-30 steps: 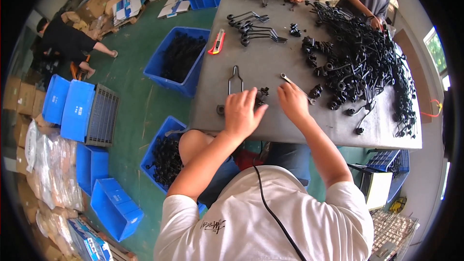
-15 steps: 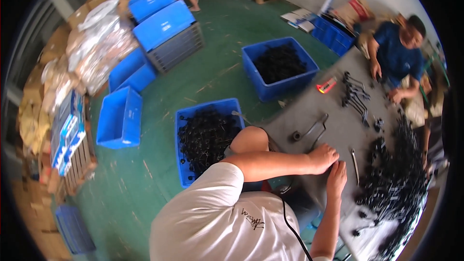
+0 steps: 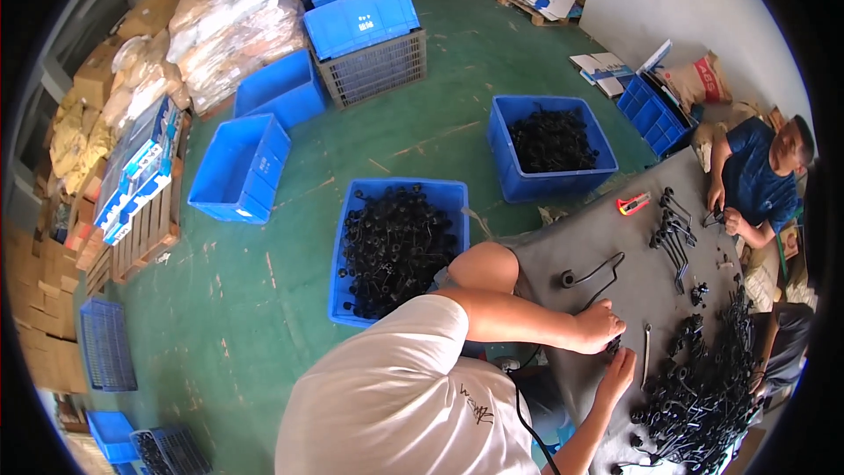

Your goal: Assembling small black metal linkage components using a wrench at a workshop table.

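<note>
My left hand (image 3: 600, 327) and my right hand (image 3: 621, 368) meet over the near edge of the grey table (image 3: 563, 255). Between their closed fingertips is a small black part (image 3: 613, 346), mostly hidden by the fingers. Just beyond my left hand lies a bent black rod with a round end (image 3: 568, 279); part of the rod runs behind the hand. A slim metal wrench-like tool (image 3: 647, 356) rests to the right of my hands. Farther right spreads a large heap of black rod parts (image 3: 694, 396).
A co-worker (image 3: 752, 180) handles a black piece across the table, near a row of bent rods (image 3: 675, 242) and a red utility knife (image 3: 632, 203). Blue bins of black parts (image 3: 337, 255) (image 3: 554, 185) stand on the floor. Blue crates (image 3: 242, 167) and wrapped sacks (image 3: 233, 26) are at left.
The whole view has shifted, so the bins and table appear displaced. My hands stay close together at the small black part. The co-worker's hands have come closer together around a black piece.
</note>
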Motion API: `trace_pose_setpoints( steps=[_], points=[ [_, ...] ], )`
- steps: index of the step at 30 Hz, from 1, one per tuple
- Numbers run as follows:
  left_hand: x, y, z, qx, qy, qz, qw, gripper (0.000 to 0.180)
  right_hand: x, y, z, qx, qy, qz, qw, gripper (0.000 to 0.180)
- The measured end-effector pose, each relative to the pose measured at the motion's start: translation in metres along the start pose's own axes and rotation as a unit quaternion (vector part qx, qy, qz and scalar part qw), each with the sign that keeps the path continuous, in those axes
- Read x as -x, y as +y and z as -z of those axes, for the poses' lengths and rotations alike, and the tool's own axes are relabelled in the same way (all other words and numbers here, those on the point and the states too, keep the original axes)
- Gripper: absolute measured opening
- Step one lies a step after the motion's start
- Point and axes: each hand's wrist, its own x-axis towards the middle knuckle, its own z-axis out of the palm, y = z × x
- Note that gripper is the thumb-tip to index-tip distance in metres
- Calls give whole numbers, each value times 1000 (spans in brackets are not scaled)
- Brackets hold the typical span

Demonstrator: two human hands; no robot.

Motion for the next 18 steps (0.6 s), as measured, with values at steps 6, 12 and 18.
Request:
trace_pose_setpoints(
  steps=[6, 12, 18],
  points=[
    [4, -1, 8, -34, 15, 9, 999, 21, 3, -16, -2, 4, -2, 45, 999, 25],
    [1, 12, 7, -38, 15, -3, 999, 18, 4, -3, 14, -40, -72, -45, 996, 22],
    [5, 12, 3, -83, 32, -6, 996, 13, -7, -7, -5, 79, -49, 58, 994, 32]
  ],
)
